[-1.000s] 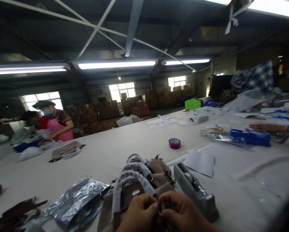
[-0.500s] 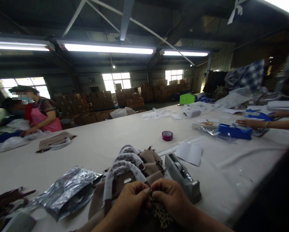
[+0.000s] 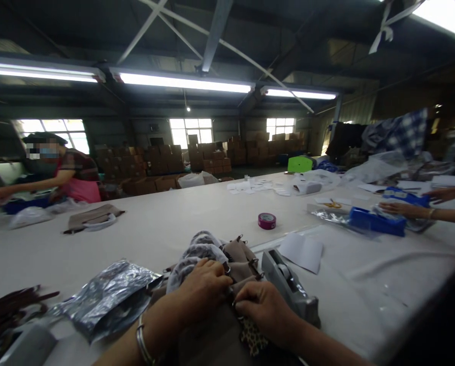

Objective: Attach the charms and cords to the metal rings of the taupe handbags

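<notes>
A stack of taupe handbags [image 3: 246, 256] with paper-wrapped handles [image 3: 197, 251] lies in front of me on the long white table [image 3: 182, 223]. My left hand [image 3: 202, 288], a bangle on its wrist, rests curled over the wrapped handles and the bag's top edge. My right hand [image 3: 261, 305] is closed in a pinch at the bag's edge, next to a metal clasp. A leopard-print piece [image 3: 252, 341] shows under my right wrist.
A grey tape dispenser [image 3: 290, 287] stands right of the bags, and a crumpled silver foil bag [image 3: 105, 297] lies to the left. A pink tape roll [image 3: 267, 220] and white paper [image 3: 301, 251] lie farther out. A person [image 3: 65, 170] works far left; another person's hands [image 3: 410, 209] touch a blue dispenser [image 3: 376, 221].
My hands moved forward from a shared pinch near me onto the bag stack; the left now covers the wrapped handles. The person at far left stretched an arm out to the left.
</notes>
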The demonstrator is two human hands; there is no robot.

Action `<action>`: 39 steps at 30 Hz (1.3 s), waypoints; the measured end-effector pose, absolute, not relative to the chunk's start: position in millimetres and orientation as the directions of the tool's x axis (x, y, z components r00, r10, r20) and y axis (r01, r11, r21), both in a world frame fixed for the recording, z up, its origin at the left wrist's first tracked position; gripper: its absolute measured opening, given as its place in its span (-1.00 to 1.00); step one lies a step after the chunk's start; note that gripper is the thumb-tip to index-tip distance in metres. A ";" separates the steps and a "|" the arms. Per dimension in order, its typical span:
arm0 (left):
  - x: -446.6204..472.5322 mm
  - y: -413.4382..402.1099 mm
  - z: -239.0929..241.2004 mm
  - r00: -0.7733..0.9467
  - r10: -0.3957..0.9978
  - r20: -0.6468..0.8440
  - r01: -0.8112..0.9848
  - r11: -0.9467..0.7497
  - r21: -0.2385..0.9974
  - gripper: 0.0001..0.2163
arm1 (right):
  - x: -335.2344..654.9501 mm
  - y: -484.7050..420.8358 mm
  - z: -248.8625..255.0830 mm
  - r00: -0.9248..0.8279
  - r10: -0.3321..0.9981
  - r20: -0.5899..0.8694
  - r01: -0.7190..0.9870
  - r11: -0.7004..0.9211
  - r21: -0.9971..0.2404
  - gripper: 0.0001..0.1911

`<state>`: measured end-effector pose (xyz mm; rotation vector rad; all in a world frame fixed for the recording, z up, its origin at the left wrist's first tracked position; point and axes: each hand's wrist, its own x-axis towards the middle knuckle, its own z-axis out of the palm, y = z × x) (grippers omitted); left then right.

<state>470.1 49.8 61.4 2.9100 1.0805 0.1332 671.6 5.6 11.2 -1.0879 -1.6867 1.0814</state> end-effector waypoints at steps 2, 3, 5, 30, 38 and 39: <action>471.5 49.1 61.3 0.766 0.641 0.046 0.640 -0.768 0.033 -0.92 | 668.7 9.5 11.8 -0.294 0.933 0.206 0.250 0.283 -0.926 -0.85; 471.6 49.0 61.6 0.774 0.632 0.039 0.632 -0.775 0.027 -0.93 | 667.3 11.1 11.9 -0.303 0.930 0.208 0.263 0.291 -0.920 -0.84; 470.6 49.7 62.8 0.789 0.615 0.015 0.615 -0.789 0.005 -0.93 | 664.9 13.6 12.0 -0.318 0.926 0.201 0.282 0.295 -0.913 -0.83; 463.6 73.5 68.1 0.630 0.719 -0.293 0.746 -0.456 0.485 -0.73 | 667.1 15.0 8.3 -0.321 0.932 0.167 0.341 0.278 -0.898 -0.84; 469.8 79.8 62.2 0.482 0.795 -0.368 0.820 -0.262 0.508 -0.73 | 654.9 17.6 20.4 -0.287 0.939 0.191 0.452 0.308 -0.837 -0.79; 470.5 79.6 61.7 0.469 0.802 -0.370 0.825 -0.249 0.507 -0.74 | 653.3 18.3 21.1 -0.278 0.942 0.186 0.462 0.301 -0.835 -0.79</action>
